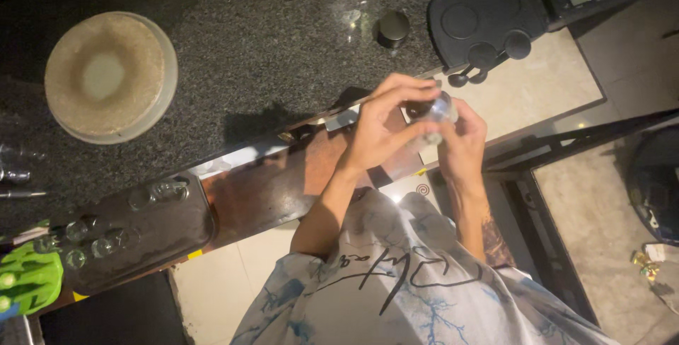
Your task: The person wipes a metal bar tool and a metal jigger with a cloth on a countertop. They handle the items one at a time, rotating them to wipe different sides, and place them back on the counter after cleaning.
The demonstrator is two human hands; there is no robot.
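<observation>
Both hands are raised together just off the edge of a black granite counter (269,41). Between them is a small clear glass jar (442,110). My left hand (385,126) curls over the jar's top and side. My right hand (463,148) holds it from below and behind. What the jar contains is too small and dim to tell. My pale printed shirt (396,281) fills the bottom of the view.
A round beige disc in a grey rimmed dish (106,76) sits at the left. A dark short cylinder (392,28) and a black moulded mat (488,13) lie beyond the hands. A dark tray with several small glasses (134,228) and a green object (28,281) are at lower left.
</observation>
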